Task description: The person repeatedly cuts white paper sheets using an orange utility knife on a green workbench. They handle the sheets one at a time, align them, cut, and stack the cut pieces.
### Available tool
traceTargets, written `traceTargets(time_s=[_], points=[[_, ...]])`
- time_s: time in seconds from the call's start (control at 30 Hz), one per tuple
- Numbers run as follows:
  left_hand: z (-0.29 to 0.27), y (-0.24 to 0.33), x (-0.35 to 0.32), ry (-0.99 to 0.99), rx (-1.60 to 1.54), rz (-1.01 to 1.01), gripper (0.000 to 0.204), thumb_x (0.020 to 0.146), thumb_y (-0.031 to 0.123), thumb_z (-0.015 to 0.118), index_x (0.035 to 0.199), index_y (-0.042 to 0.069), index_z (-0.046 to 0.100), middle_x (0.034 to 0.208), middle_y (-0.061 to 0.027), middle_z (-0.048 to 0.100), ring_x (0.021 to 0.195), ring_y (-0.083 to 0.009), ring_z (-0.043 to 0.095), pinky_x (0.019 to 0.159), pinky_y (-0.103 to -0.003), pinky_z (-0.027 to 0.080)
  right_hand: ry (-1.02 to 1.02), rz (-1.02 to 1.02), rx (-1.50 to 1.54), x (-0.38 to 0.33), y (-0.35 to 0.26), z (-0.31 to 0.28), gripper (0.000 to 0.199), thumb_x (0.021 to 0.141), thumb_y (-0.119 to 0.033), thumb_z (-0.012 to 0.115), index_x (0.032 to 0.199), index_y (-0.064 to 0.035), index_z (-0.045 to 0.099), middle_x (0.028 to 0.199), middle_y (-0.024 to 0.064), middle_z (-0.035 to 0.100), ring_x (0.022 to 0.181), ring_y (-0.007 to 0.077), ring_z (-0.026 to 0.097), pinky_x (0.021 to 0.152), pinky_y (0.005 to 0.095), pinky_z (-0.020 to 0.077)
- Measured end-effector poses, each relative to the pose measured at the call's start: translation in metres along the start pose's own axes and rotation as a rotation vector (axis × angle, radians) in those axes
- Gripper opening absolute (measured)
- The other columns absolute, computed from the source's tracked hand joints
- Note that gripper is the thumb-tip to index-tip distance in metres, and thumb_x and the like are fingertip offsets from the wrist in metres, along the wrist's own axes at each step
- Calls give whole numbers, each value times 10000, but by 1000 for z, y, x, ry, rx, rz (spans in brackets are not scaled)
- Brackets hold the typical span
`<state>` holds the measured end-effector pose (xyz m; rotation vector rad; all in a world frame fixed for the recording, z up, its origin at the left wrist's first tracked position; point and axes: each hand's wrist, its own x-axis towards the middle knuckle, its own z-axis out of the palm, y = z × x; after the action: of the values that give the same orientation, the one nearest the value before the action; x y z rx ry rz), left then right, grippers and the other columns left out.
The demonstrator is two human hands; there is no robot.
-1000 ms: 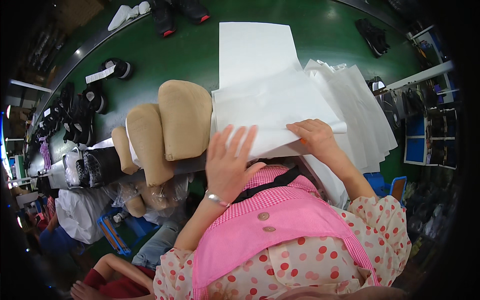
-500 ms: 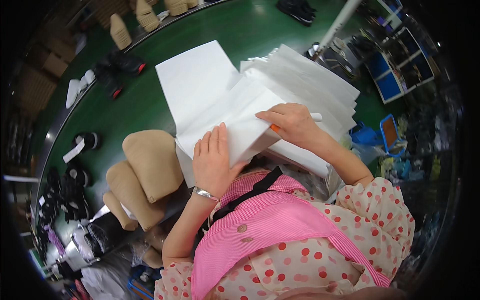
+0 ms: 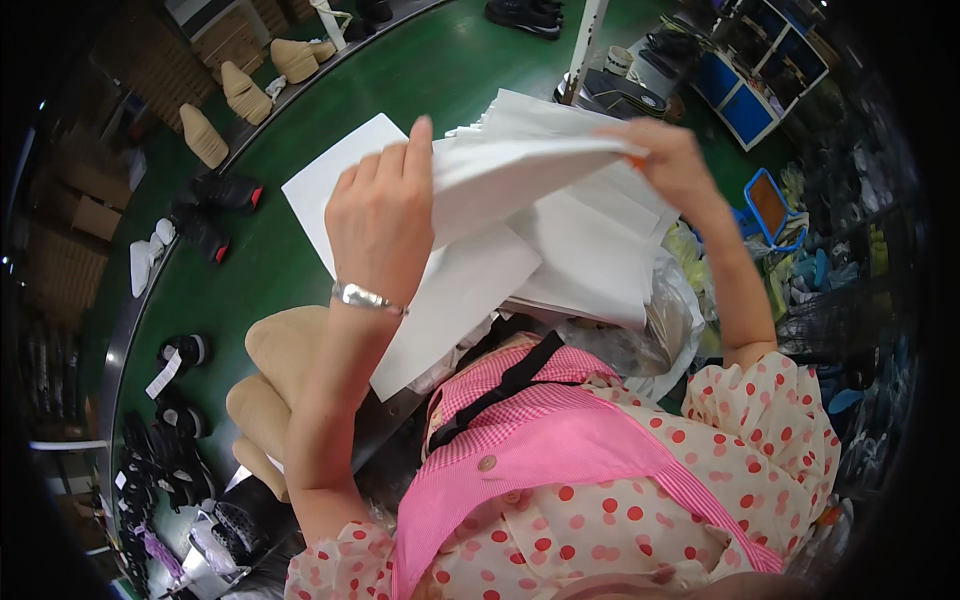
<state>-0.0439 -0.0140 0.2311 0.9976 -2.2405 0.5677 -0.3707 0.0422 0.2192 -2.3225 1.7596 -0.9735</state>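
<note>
A white paper sheet [image 3: 520, 190] is raised in front of me, bowed between my two hands. My left hand [image 3: 382, 220], a silver bracelet at its wrist, is closed at the sheet's left end; its thumb is hidden. The far right corner is pinched in my right hand [image 3: 672, 165], which is slightly blurred. Something small and orange shows at its fingers. Under the raised sheet lies a fanned stack of white sheets [image 3: 595, 255]. A loose sheet [image 3: 455, 315] slants toward my apron, and another white sheet [image 3: 325, 185] lies flat beyond my left hand.
Tan shoe lasts [image 3: 285, 345] lie beside my left forearm. Dark shoes [image 3: 215, 205] stand on the green table [image 3: 270, 260], with more shoes [image 3: 160, 450] at lower left. A white post [image 3: 585, 50] rises behind the stack. A clear plastic bag [image 3: 675, 320] hangs right of it.
Both hands have moved up and away from my body, lifting the sheet off the pile. My right hand has swung outward to the right. The view has shifted slightly.
</note>
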Motion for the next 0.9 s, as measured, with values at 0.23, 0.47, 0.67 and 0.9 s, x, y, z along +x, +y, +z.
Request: traceTargets(time_s=[0.23, 0.47, 0.67, 0.9], points=[[5, 46, 103, 793, -128, 205, 495, 747, -6, 602, 1226, 116, 637, 978, -44, 679, 865, -214, 665, 759, -321, 523, 562, -354, -604, -29, -33, -144, 405, 843, 64, 602, 1214, -92, 646, 1179, 76, 676, 1113, 210, 630, 952, 318, 502], [61, 76, 61, 537, -305, 223, 485, 816, 32, 555, 1260, 204, 644, 1206, -37, 637, 1111, -224, 605, 989, -385, 443, 455, -192, -814, -96, -27, -79, 381, 873, 24, 565, 1241, -55, 623, 1232, 127, 638, 1180, 271, 581, 1015, 382, 412], [166, 80, -19, -79, -361, 344, 581, 835, 36, 555, 1382, 225, 506, 1307, -73, 563, 1234, -266, 513, 1085, -430, 359, 86, 140, -549, -168, 24, 33, 630, 718, 108, 518, 1304, -116, 579, 1326, 116, 547, 1201, 299, 524, 996, 404, 410], [217, 75, -81, -506, -252, 271, 473, 883, 81, 517, 1344, 186, 528, 1340, -77, 534, 1315, -283, 427, 1128, -452, 284, -368, 284, -251, -194, 35, 107, 710, 697, 116, 502, 1358, -141, 508, 1361, 123, 496, 1222, 318, 486, 1022, 414, 401]])
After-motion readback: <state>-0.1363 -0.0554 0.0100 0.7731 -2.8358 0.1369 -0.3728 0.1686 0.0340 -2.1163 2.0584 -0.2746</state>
